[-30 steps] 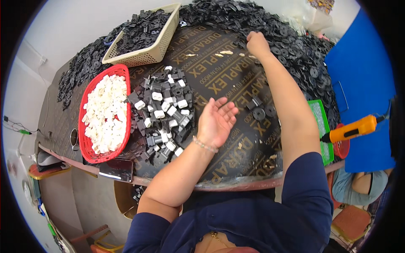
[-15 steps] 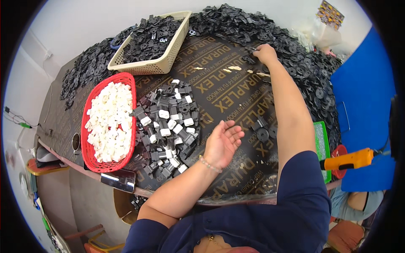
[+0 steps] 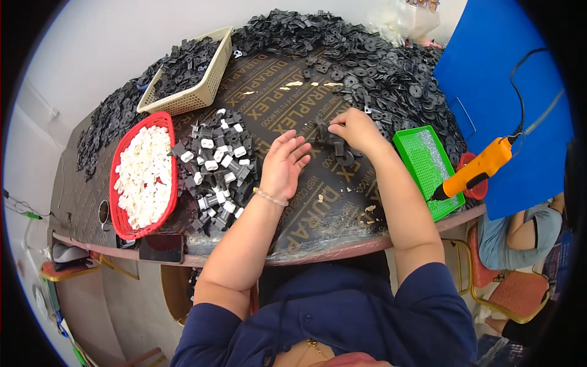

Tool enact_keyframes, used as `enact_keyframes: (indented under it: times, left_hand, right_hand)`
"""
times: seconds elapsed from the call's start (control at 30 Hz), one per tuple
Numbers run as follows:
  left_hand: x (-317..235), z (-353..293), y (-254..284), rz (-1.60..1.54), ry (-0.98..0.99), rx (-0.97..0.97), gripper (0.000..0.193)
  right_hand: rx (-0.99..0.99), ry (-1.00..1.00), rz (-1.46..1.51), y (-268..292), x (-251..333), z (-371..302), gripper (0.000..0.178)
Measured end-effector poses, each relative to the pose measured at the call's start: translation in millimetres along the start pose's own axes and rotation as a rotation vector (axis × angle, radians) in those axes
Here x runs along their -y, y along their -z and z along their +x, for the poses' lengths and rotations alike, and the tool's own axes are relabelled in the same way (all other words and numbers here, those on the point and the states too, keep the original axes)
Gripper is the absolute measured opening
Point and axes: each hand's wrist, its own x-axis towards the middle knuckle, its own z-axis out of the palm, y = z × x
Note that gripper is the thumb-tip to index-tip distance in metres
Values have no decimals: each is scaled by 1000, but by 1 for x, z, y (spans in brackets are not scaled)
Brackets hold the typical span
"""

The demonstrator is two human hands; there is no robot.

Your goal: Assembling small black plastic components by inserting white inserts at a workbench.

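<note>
My right hand (image 3: pixel 356 129) rests on the brown board table (image 3: pixel 287 98), its fingers closed over a few black plastic parts (image 3: pixel 333 144) that it has pulled close. My left hand (image 3: pixel 282 165) lies flat beside it, fingers apart and empty, next to a heap of black clips with white inserts (image 3: pixel 217 168). A big pile of black plastic parts (image 3: pixel 379 61) runs along the far edge of the table.
A red oval basket of white pieces (image 3: pixel 145 174) sits at the left, a beige basket of black parts (image 3: pixel 186 79) behind it. A green tray (image 3: pixel 427 168) and an orange electric screwdriver (image 3: pixel 480 168) are at the right. A phone (image 3: pixel 162 248) lies on the near edge. Another person sits at the lower right.
My right hand has drawn back from the far pile toward me, dragging black parts with it. My left hand stayed near the clip heap and turned palm down.
</note>
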Motion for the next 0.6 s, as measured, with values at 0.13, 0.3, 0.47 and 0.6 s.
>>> enact_keyframes:
  times: [0.13,0.3,0.47,0.6]
  left_hand:
    - [2,-8,-6,181,-85,24,38]
    - [10,-1,-3,1045,-533,151,43]
    - [25,-9,-10,1893,-705,263,62]
    - [24,-7,-7,1882,-719,240,55]
  right_hand:
    - [-94,-76,25,5,9,-29,24]
    - [-249,47,45,-19,-10,-30,30]
    - [18,43,6,-18,-21,-17,28]
    - [-164,-117,-27,-3,-25,-22,29]
